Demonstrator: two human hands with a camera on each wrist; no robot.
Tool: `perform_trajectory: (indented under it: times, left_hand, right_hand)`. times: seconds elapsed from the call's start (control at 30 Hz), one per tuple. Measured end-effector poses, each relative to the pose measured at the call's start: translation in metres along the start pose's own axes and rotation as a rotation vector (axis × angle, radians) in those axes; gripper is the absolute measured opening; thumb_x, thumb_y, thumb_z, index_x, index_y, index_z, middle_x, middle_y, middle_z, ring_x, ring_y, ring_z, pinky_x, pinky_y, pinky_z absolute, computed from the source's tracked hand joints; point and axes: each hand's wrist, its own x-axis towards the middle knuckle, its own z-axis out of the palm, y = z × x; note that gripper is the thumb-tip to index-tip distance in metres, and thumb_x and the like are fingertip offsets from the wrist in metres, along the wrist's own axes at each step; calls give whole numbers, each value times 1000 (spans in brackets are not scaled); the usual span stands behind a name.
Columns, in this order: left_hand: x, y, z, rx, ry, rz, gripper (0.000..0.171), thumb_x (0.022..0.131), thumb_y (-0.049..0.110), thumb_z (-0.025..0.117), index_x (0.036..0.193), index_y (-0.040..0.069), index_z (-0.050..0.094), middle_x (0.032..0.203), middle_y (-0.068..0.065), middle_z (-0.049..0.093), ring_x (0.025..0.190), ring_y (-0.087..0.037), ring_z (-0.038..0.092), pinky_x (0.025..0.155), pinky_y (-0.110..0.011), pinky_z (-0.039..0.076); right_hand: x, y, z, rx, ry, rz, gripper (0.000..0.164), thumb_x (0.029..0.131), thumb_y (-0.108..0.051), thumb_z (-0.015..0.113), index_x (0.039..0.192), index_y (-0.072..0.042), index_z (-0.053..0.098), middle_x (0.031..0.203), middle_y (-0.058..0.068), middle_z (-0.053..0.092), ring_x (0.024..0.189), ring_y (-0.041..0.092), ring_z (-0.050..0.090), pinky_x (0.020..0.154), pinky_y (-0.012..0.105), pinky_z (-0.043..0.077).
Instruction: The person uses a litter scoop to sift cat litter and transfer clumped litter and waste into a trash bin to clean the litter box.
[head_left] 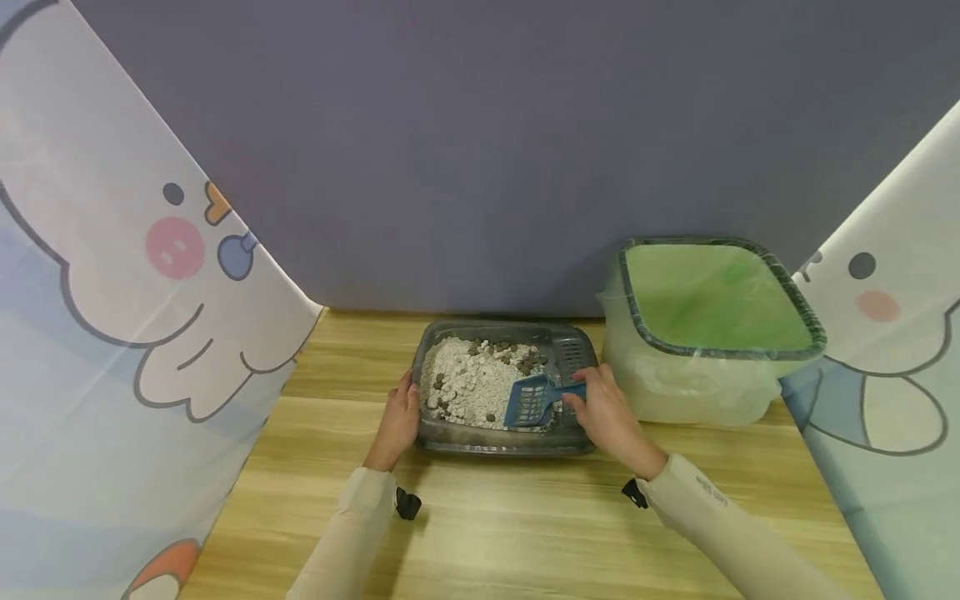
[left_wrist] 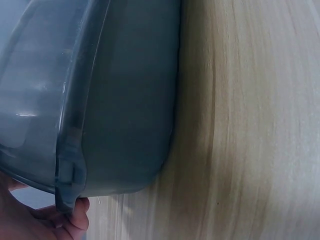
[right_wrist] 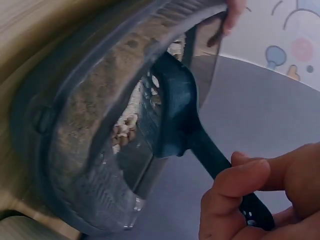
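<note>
A dark translucent litter box [head_left: 495, 443] stands on the table, with pale litter [head_left: 463, 379] and several brown lumps [head_left: 528, 363] scattered at its back, left side and front. My left hand [head_left: 397, 421] grips the box's left side; in the left wrist view its fingers [left_wrist: 77, 217] curl beneath the rim. With my right hand [head_left: 611, 421] I hold a blue slotted litter scoop [head_left: 529, 402] by its handle. The scoop's head is over the front right of the litter, inside the box. In the right wrist view the fingers wrap round the handle [right_wrist: 212, 155].
Right of the box, close to my right hand, stands a green bin [head_left: 693, 387] with a clear plastic liner over its dark rim. A grey wall [head_left: 450, 167] rises behind the wooden table [head_left: 510, 533]. Cartoon-printed panels [head_left: 97, 275] flank both sides.
</note>
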Motion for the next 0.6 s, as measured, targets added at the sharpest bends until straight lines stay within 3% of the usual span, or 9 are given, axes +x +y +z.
perform_trajectory:
  times: [0.1,0.2,0.33,0.47,0.6]
  left_hand:
    - [1,1,1,3,-10,-12,56,105,38,19,151,6,18,131,-36,36,116,-48,41,91,-62,33]
    - [1,1,1,5,-8,-19,56,105,38,19,151,7,18,131,-36,35,115,-48,41,92,-62,33]
    - [1,1,1,0,-5,-16,55,105,37,19,151,7,18,131,-36,34,116,-48,41,92,-62,33]
    - [1,1,2,15,-4,-13,55,105,36,19,151,6,19,130,-36,35,115,-48,41,91,-62,34]
    - [2,0,3,24,3,-13,54,106,35,19,151,6,19,128,-35,37,114,-47,43,90,-61,34]
  right_hand:
    - [2,4,5,-16,-71,4,29,88,-12,69,110,4,59,96,15,45,58,17,46,55,34,42]
    - [3,5,10,-36,-199,0,27,90,-14,66,112,2,60,97,13,44,55,16,44,52,32,40]
    - [3,3,20,-86,-315,-44,28,90,-16,66,113,-1,62,103,13,49,64,19,52,56,34,42]
    - [6,-2,36,-153,-361,-50,27,88,-20,68,112,-6,66,102,11,55,75,23,57,60,36,45]
    - [11,-12,52,-131,-388,-36,22,91,-19,65,110,-7,65,96,6,60,77,21,58,60,37,45]
